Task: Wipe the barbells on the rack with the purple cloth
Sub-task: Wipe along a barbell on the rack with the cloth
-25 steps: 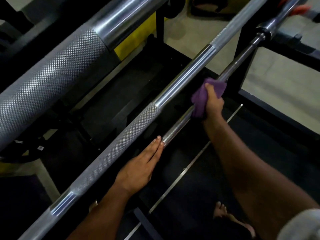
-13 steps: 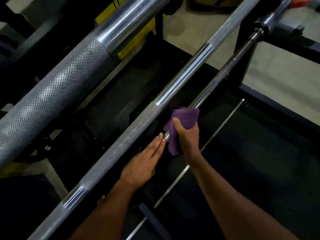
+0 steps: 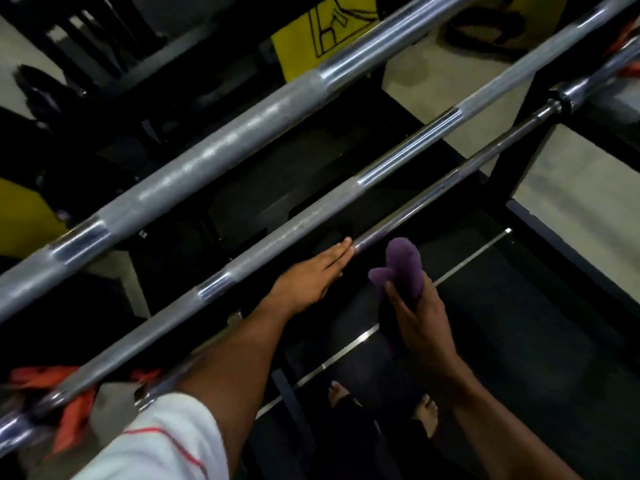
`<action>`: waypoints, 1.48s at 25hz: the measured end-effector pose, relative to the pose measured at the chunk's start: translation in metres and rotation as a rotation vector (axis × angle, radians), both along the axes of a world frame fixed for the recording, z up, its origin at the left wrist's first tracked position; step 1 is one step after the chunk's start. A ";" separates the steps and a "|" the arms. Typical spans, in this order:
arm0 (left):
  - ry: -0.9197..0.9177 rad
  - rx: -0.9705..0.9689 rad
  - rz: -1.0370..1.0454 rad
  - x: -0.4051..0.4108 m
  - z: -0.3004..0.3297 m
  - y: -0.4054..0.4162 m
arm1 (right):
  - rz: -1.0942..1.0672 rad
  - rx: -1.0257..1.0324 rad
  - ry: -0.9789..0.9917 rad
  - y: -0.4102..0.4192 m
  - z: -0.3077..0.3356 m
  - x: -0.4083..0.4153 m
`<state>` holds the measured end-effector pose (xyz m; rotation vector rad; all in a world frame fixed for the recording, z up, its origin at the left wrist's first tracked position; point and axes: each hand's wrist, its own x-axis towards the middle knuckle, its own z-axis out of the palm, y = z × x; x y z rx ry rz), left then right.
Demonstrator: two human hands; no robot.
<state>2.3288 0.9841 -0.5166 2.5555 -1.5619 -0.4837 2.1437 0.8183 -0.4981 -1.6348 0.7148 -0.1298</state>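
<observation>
Now the right hand [image 3: 420, 313] has lifted the purple cloth [image 3: 401, 268] off the thin bar [image 3: 460, 171]; half a second ago it was rubbing there. It grips the cloth tight, low in the middle of the frame. The left hand [image 3: 308, 278] stays flat on that bar. Maybe another bar [image 3: 242, 136] gets wiped next.

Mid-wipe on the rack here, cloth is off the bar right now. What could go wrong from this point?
1. The left hand rests flat on the thin bar; the next pass with the purple cloth may run into its fingers.
2. The right hand holds the cloth bunched, so it might touch only a narrow strip of the bar.
3. Bare feet stand below the rack; a bar that rolls off could land on them.
</observation>
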 end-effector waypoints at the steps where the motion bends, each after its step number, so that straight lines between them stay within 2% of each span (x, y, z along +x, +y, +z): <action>1: -0.005 0.001 0.040 -0.007 0.002 0.008 | 0.020 -0.075 0.004 0.001 0.006 -0.002; 5: -0.070 -0.033 0.178 -0.043 0.021 0.092 | 0.131 -0.490 -0.017 0.001 0.009 0.016; 8: -0.077 -0.009 0.353 -0.047 0.026 0.163 | 0.292 -0.869 0.143 0.002 -0.004 0.053; 10: 0.011 0.047 0.381 -0.043 0.022 0.189 | 0.405 -0.963 0.213 0.007 -0.020 0.079; 14: 0.059 0.075 0.279 -0.032 0.004 0.203 | 0.399 -1.005 0.202 0.031 -0.044 0.100; 17: 0.052 0.109 0.242 -0.027 -0.001 0.208 | 0.459 -1.042 0.112 0.110 -0.047 0.100; 20: 0.044 0.091 0.294 -0.030 0.003 0.206 | 0.592 -1.015 -0.003 0.173 -0.050 0.093; 22: 0.038 0.077 0.286 -0.031 0.002 0.205 | 0.673 -1.059 -0.107 0.160 -0.054 0.090; 24: 0.036 0.053 0.269 -0.029 -0.002 0.205 | 0.639 -1.130 -0.168 0.120 -0.053 0.096; 25: 0.034 0.044 0.267 -0.029 -0.003 0.206 | 0.565 -1.169 -0.137 0.096 -0.050 0.103; 27: 0.025 0.032 0.266 -0.028 -0.004 0.208 | 0.450 -1.213 0.063 0.049 -0.042 0.118; 30: -0.003 0.024 0.269 -0.030 -0.004 0.208 | 0.414 -1.170 0.257 0.012 -0.039 0.126; 34: -0.083 0.040 0.254 -0.032 -0.006 0.210 | 0.321 -1.094 0.254 0.076 -0.036 0.120; 37: -0.108 0.054 0.258 -0.031 -0.008 0.209 | 0.427 -0.989 0.098 0.167 -0.044 0.101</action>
